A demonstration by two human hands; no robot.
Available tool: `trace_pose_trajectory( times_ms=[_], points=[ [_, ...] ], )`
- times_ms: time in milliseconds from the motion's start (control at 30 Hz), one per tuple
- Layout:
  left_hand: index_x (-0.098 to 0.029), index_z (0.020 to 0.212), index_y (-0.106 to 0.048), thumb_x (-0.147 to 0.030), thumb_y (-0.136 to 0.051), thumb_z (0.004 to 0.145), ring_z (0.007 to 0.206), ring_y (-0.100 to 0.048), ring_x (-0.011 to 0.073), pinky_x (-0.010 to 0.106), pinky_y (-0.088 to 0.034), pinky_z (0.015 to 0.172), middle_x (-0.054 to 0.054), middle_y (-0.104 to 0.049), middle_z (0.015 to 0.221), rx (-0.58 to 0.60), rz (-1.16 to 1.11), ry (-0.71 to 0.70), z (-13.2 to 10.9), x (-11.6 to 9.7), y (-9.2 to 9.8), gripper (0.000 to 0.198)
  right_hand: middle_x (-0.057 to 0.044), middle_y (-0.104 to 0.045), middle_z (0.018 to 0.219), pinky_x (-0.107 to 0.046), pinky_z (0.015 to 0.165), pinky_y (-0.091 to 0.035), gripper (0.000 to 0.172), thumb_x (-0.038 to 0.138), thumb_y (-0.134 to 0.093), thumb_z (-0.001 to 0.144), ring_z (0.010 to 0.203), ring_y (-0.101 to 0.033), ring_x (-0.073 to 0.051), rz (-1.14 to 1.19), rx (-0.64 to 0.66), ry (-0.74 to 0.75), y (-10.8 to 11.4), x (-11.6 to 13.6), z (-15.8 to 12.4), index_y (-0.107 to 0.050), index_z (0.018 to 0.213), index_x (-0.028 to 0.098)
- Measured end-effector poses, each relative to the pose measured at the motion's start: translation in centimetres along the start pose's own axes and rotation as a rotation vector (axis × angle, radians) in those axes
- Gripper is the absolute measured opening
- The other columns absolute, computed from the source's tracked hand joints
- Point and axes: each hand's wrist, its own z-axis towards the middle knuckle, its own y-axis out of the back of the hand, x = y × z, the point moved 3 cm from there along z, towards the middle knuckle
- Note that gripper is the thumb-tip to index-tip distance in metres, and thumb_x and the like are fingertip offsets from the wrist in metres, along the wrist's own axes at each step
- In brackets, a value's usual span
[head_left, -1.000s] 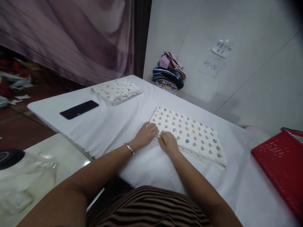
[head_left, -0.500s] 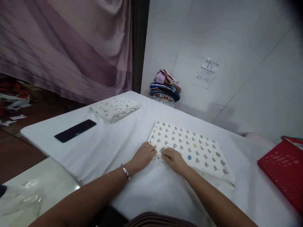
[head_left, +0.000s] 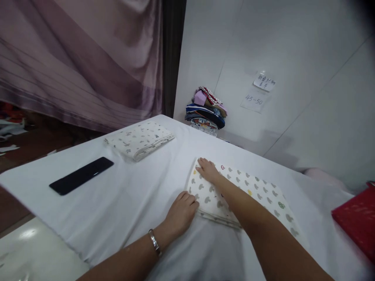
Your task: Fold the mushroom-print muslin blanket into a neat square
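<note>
A folded white cloth with a mushroom print (head_left: 258, 193) lies on the white table (head_left: 123, 195) in front of me. My left hand (head_left: 182, 212), a bracelet on its wrist, rests with curled fingers on the cloth's near left corner. My right hand (head_left: 208, 171) lies flat with fingers stretched out on the cloth's far left corner, its forearm crossing over the cloth.
A second folded printed cloth (head_left: 139, 139) sits at the table's far left, with a black phone (head_left: 81, 180) nearer me. A pile of coloured fabrics (head_left: 206, 110) stands against the white wall. A red basket (head_left: 356, 218) is at the right edge.
My right hand has slid from the cloth's near edge forward to its far left corner. My left hand stays at the near corner. The camera has tilted up.
</note>
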Motion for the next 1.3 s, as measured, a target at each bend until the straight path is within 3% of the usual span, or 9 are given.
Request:
trace_pose_trajectory(
  times_ms=[100, 333, 433, 533, 700, 833, 967, 1100, 1300],
  points=[
    [-0.019, 0.080, -0.061, -0.008, -0.054, 0.080, 0.081, -0.051, 0.0185, 0.036, -0.042, 0.085, 0.003, -0.059, 0.081, 0.014, -0.040, 0.040, 0.0, 0.2, -0.2, 0.013, -0.011, -0.026, 0.154, -0.047, 0.113, -0.018, 0.054, 0.042, -0.030, 0.098, 0.142, -0.021, -0.024, -0.030, 0.035, -0.037, -0.4, -0.2, 0.4, -0.032, 0.146, 0.018],
    [-0.020, 0.077, -0.059, -0.009, -0.057, 0.071, 0.083, -0.049, 0.0196, 0.036, -0.041, 0.079, 0.004, -0.056, 0.082, 0.017, -0.156, 0.109, 0.0, 0.2, 0.1, 0.012, -0.010, -0.023, 0.155, -0.047, 0.114, -0.013, 0.059, 0.048, -0.029, 0.097, 0.144, -0.017, -0.024, 0.010, 0.056, -0.057, -0.5, -0.1, 0.4, -0.028, 0.148, 0.018],
    [-0.020, 0.077, -0.061, -0.020, -0.057, 0.079, 0.081, -0.049, 0.0194, 0.037, -0.041, 0.077, 0.004, -0.056, 0.080, 0.019, -0.170, 0.095, 0.2, 0.1, 0.5, 0.004, -0.010, -0.021, 0.156, -0.047, 0.115, -0.012, 0.060, 0.049, -0.029, 0.097, 0.144, -0.015, -0.024, 0.047, 0.076, -0.061, -0.4, -0.1, 0.6, -0.028, 0.148, 0.018],
    [-0.020, 0.079, -0.063, -0.025, -0.049, 0.089, 0.078, -0.050, 0.0184, 0.037, -0.041, 0.078, 0.003, -0.057, 0.077, -0.003, -0.142, 0.055, 0.4, 0.3, 0.5, 0.018, -0.010, -0.022, 0.155, -0.047, 0.114, -0.014, 0.062, 0.053, -0.031, 0.095, 0.144, -0.016, -0.025, 0.074, 0.087, -0.039, 0.4, -0.6, -0.2, -0.030, 0.147, 0.019],
    [-0.020, 0.086, -0.066, -0.023, -0.043, 0.093, 0.077, -0.052, 0.0176, 0.038, -0.041, 0.081, 0.003, -0.059, 0.077, -0.024, -0.091, 0.012, 0.5, 0.8, 0.1, 0.024, -0.012, -0.020, 0.156, -0.049, 0.115, -0.010, 0.065, 0.055, -0.030, 0.095, 0.145, -0.012, -0.027, 0.000, 0.032, -0.119, 2.2, -3.8, -4.0, -0.030, 0.147, 0.017],
    [-0.021, 0.081, -0.066, -0.024, -0.043, 0.092, 0.075, -0.054, 0.0176, 0.039, -0.041, 0.083, 0.002, -0.060, 0.074, -0.032, -0.064, 0.012, 0.9, 1.0, 0.1, 0.027, -0.011, -0.019, 0.156, -0.049, 0.115, -0.009, 0.067, 0.057, -0.028, 0.095, 0.145, -0.012, -0.027, -0.033, 0.052, -0.234, 2.1, -6.8, -6.2, -0.028, 0.148, 0.017],
    [-0.021, 0.074, -0.067, -0.026, -0.043, 0.092, 0.071, -0.055, 0.0166, 0.036, -0.041, 0.080, 0.001, -0.059, 0.069, -0.052, -0.037, 0.006, 1.2, 1.1, 0.4, 0.030, -0.009, -0.017, 0.157, -0.047, 0.116, -0.008, 0.069, 0.060, -0.025, 0.094, 0.145, -0.010, -0.025, -0.010, 0.052, -0.250, 1.5, -7.6, -6.1, -0.027, 0.148, 0.017],
    [-0.021, 0.073, -0.067, -0.029, -0.043, 0.092, 0.070, -0.056, 0.0162, 0.034, -0.042, 0.079, 0.002, -0.060, 0.068, -0.080, -0.015, -0.006, 1.3, 1.4, 0.4, 0.032, -0.009, -0.018, 0.157, -0.048, 0.115, -0.010, 0.068, 0.060, -0.026, 0.094, 0.145, -0.011, -0.026, 0.056, 0.061, -0.236, 2.2, -7.6, -6.2, -0.030, 0.147, 0.018],
    [-0.022, 0.067, -0.064, -0.035, -0.043, 0.090, 0.069, -0.057, 0.0172, 0.034, -0.043, 0.074, 0.002, -0.061, 0.067, -0.042, 0.017, 0.031, 1.4, 2.2, -0.4, 0.034, -0.011, -0.014, 0.157, -0.049, 0.115, -0.007, 0.071, 0.061, -0.025, 0.093, 0.145, -0.007, -0.027, 0.018, 0.025, -0.333, 4.7, -11.3, -10.4, -0.027, 0.148, 0.017]
  ],
)
